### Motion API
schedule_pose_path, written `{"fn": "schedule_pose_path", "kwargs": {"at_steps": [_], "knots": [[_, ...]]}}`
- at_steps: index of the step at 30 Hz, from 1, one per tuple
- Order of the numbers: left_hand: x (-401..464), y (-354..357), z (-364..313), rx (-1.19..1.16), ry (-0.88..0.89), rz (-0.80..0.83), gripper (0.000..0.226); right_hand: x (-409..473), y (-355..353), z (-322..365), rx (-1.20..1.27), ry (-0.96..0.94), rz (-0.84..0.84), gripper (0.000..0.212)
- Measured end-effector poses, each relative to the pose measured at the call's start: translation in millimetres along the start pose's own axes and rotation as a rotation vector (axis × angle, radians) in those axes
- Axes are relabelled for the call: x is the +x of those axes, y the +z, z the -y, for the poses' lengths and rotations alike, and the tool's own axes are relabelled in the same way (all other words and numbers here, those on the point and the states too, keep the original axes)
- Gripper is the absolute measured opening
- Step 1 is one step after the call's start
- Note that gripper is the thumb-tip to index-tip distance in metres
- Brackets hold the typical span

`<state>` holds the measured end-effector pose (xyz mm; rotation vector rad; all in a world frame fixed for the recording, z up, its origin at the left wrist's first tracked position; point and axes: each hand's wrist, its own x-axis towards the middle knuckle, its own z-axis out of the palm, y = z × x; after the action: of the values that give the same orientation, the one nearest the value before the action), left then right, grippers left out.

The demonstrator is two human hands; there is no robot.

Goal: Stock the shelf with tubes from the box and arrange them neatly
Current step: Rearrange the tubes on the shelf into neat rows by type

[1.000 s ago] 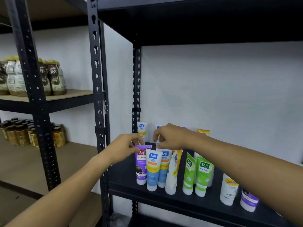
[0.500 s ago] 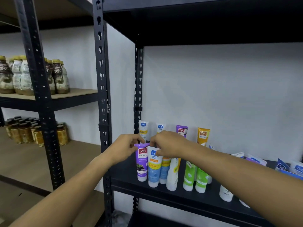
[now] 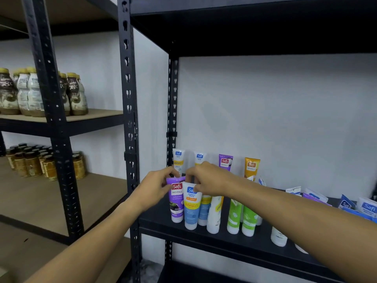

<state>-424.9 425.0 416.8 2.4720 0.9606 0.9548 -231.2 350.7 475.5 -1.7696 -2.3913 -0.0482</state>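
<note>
From the head camera, both hands are reaching to the front left corner of the black shelf [image 3: 220, 243]. The left hand [image 3: 156, 187] is curling its fingers round the top of the purple tube [image 3: 176, 201], thumb on the near face and fingertips over the crimped end, so it is pinching that tube. The right hand [image 3: 210, 179] is sitting just beside it, fingers bent down over the top of the blue-and-white tube [image 3: 191, 207], thumb pressing on its front label; it is gripping that tube's upper end. The two tubes are standing cap-down, touching side by side, close to the shelf's front edge.

To their right along the front edge more tubes are standing cap-down: another blue one, a white tube [image 3: 214, 216], then two green tubes [image 3: 241, 218]. Along the back edge, against the wall, are standing two white-and-blue tubes, a purple one and an orange tube [image 3: 252, 167]. Toward the right end of the shelf, blue sachets [image 3: 365, 207] are lying flat.

On the neighbouring wooden shelves at left, bottles [image 3: 26, 92] are standing above and jars [image 3: 32, 162] below
</note>
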Motion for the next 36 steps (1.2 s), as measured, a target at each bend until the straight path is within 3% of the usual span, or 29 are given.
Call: {"fn": "schedule_pose_path", "kwargs": {"at_steps": [10,20,36], "knots": [[13,-54,-23,0.019,-0.013,0.036,0.021,-1,-59,1,0.096,-0.005,-0.111,0.023],[73,-112,-99,0.100,0.118,-0.084,0.019,-17,-164,-14,-0.008,0.029,-0.342,0.021],[168,-15,-204,0.019,0.264,-0.041,0.022,-123,-211,-142,-0.160,0.341,-0.421,0.018]]}}
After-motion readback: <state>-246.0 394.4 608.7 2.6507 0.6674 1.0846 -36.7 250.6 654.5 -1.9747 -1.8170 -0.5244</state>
